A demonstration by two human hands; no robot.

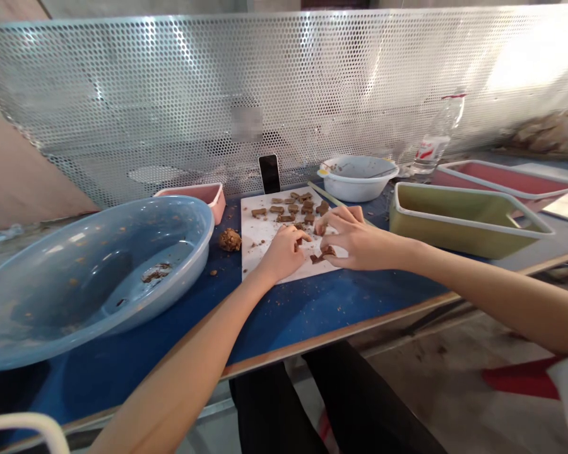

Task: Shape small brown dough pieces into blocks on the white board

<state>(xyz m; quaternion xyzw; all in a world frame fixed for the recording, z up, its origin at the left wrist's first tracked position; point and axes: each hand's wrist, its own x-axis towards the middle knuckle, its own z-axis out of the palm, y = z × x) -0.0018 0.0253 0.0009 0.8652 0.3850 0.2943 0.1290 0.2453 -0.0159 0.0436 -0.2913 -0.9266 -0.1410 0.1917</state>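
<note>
On a white board (258, 246) lie several bone-shaped pieces of brown dough (307, 207), in rough rows toward the far side. My left hand (284, 252) rests over the near part of the board with its fingers curled in; whatever they close on is hidden. Just right of it, my right hand (348, 238) arches over the board, its bent fingers spread apart. Beneath that hand is a dark brown dough scrap (324, 255), close to the fingers. A crumbly brown dough lump (230, 239) sits on the blue tabletop left of the board.
A large blue basin (189, 217) fills the left side, with a pink tray (218, 200) behind it. A phone (269, 174) leans against the perforated metal panel (170, 107). Rightward are a white basin (360, 188), a green tray (454, 217), a red tray (506, 180) and a bottle (433, 148).
</note>
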